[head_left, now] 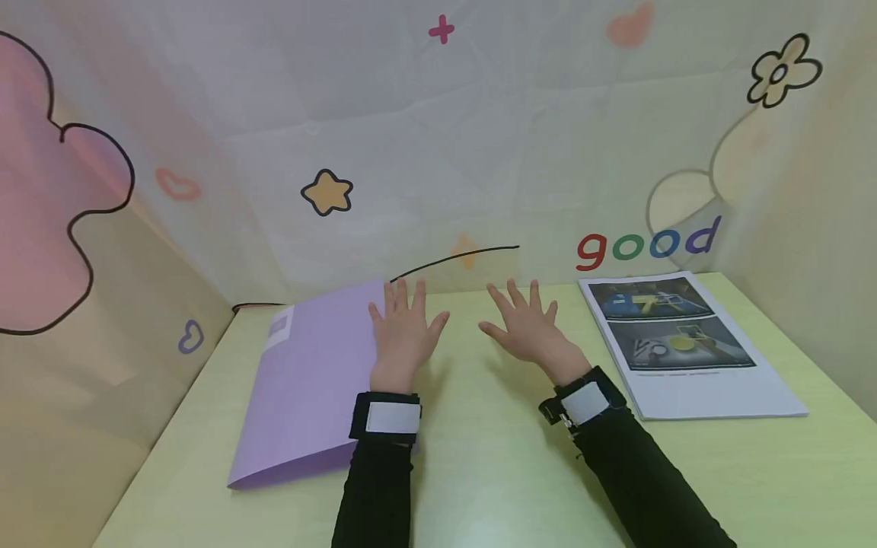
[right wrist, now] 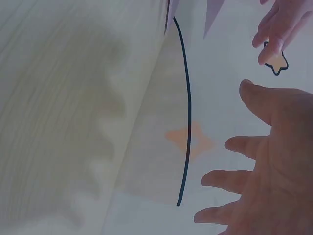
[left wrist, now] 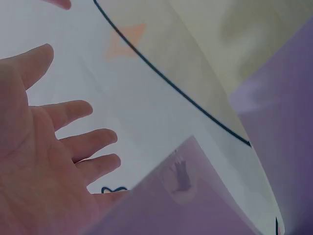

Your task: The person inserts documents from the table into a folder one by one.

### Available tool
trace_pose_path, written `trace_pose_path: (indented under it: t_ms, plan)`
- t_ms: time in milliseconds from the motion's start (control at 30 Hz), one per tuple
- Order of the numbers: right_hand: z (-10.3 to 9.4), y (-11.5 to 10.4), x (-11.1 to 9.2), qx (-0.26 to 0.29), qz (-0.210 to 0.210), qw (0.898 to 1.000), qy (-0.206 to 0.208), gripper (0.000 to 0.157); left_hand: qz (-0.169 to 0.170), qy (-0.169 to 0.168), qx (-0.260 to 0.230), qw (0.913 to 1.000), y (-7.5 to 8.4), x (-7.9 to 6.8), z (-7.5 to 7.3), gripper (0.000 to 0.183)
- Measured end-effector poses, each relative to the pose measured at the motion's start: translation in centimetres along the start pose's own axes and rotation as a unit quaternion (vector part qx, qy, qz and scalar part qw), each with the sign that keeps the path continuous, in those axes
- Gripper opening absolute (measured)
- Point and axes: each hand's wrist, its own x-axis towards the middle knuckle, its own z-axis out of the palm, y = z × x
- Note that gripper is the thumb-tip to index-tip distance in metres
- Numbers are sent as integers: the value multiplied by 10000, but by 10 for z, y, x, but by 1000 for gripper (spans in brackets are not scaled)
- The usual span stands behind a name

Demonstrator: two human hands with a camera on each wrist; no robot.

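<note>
Both hands are raised over the table with fingers spread, and neither holds anything. My left hand (head_left: 403, 335) is at the right edge of a purple folder (head_left: 315, 373); in the left wrist view its palm (left wrist: 44, 161) shows beside the folder's raised cover (left wrist: 190, 196). To the right, my right hand (head_left: 530, 327) hovers above bare tabletop, left of a stack of printed sheets (head_left: 712, 392). In the right wrist view the right hand (right wrist: 279, 166) shows straight fingers, with the left hand's fingers (right wrist: 279, 29) at the top right.
The pale yellow-green table (head_left: 479, 472) ends at a printed cloth backdrop (head_left: 438, 152) at the back and sides. The folder's front edge gapes a little, and a white label (head_left: 279, 329) is on its upper left. Two dark pictures are printed on the top sheet.
</note>
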Motion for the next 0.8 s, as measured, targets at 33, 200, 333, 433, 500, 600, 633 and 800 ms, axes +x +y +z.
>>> trace_pose_path:
  t_ms: [33,200,333,433,500,600,633,800]
  plan:
    - [1,-5,1,-11,-59,10000,-21,72,-34,6,3,10000,-1,-2,-3,72]
    - [5,-34,8,-123,-301,9992,-246,71,-150,66,-5,9999,-9,-10,-20,72]
    - [6,-59,15,-229,-543,9975,-379,70,-229,47,-50,9997,-16,-20,-36,72]
    - [8,-76,18,-303,-760,9958,-403,69,-302,-22,-138,9994,-22,-29,-48,72]
    - [10,-87,20,-359,-907,9944,-405,68,-348,1,-167,9993,-28,-35,-55,72]
    - [13,-105,22,-389,-1101,9921,-456,67,-423,98,-199,9989,-37,-44,-65,71]
    - [15,-111,22,-427,-1164,9912,-456,67,-448,129,-207,9987,-40,-47,-68,71]
    - [23,-139,25,-616,-1507,9855,-484,63,-531,135,-178,9983,-55,-59,-83,69]
